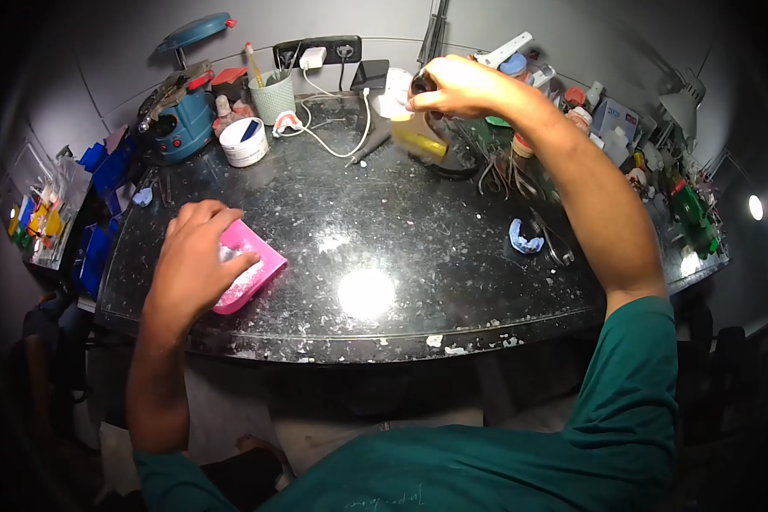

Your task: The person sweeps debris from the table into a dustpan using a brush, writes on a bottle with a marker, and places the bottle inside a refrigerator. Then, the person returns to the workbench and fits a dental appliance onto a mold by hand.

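My left hand rests over the left side of a pink open box, gripping it with the thumb over its inside. White powder and a pale lump show in the box, partly hidden by the hand. At the back of the bench, my right hand is closed around the dark top of a spray bottle. The bottle's see-through body is yellowish and blurred, and hangs below the fist above the bench surface. A blue dental impression piece lies on the right of the bench.
Behind stand a white tub, a pale green cup of tools and a blue machine. A white cable loops across the bench. Pliers and several bottles crowd the right; a lamp stands there.
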`<action>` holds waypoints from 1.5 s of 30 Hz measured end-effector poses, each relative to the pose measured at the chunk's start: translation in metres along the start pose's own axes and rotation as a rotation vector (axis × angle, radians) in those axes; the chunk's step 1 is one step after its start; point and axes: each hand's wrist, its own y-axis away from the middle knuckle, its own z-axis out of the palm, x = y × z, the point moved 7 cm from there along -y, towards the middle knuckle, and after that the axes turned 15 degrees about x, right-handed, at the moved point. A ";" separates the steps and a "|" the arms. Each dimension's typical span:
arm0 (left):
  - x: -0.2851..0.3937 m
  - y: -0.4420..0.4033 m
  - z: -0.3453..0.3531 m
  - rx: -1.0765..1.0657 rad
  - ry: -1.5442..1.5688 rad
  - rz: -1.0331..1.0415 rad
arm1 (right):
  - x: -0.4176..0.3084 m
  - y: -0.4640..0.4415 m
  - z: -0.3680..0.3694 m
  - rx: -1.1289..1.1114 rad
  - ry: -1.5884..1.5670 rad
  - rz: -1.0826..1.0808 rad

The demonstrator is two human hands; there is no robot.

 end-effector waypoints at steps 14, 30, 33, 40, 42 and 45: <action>-0.074 0.110 -0.050 0.007 -0.072 -0.509 | -0.055 -0.011 0.052 0.043 0.265 -0.334; -0.081 0.101 -0.029 0.091 0.318 -0.407 | -0.109 0.002 0.017 0.103 0.014 -0.318; -0.087 0.106 -0.028 0.050 0.355 -0.395 | -0.100 0.036 -0.043 0.143 0.258 -0.092; -0.077 0.096 -0.020 0.048 0.405 -0.381 | -0.011 0.072 0.020 0.019 0.424 0.185; -0.068 0.091 -0.022 0.035 0.403 -0.384 | -0.049 0.068 0.021 0.091 0.320 0.070; -0.065 0.091 -0.024 0.018 0.374 -0.395 | -0.066 0.043 0.005 0.053 0.064 0.184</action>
